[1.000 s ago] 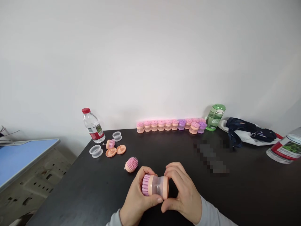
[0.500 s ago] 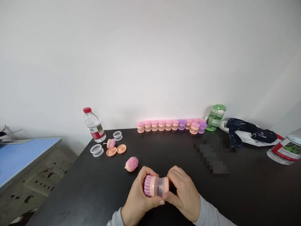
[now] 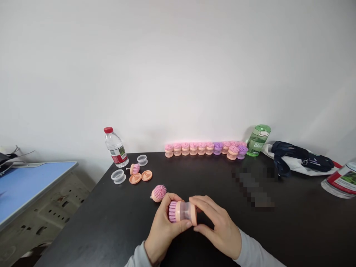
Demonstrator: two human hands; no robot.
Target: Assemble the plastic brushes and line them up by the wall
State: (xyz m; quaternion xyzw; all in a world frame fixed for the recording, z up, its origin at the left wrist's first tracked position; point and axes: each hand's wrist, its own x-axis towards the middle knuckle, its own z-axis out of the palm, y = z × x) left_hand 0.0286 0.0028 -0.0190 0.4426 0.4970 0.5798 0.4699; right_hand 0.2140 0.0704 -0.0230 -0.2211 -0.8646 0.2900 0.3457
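A pink-bristled scrub brush (image 3: 185, 210) with a clear middle and a peach base lies sideways between my hands, bristles pointing left. My left hand (image 3: 164, 226) is closed round its bristle end and clear middle. The thumb and fingers of my right hand (image 3: 215, 224) pinch the rim of the peach base from the right. Just beyond my left hand, a loose bristle head (image 3: 159, 193) rests on the black table (image 3: 111, 218). Farther left lie another bristle head with a stem (image 3: 135, 169), two peach discs (image 3: 135, 178) and two clear plastic rings (image 3: 118, 177).
Along the wall stands a row of several pink and purple brushes (image 3: 201, 148). A red-capped water bottle (image 3: 118, 148) is at the back left, a green bottle (image 3: 257, 142) at the back right. A dark strapped bag (image 3: 303, 157) and another bottle (image 3: 343, 180) are on the right.
The brush has shifted slightly up and left in the view. My right fingers are straighter, reaching over the base's rim. The whole scene has slid a little to the right.
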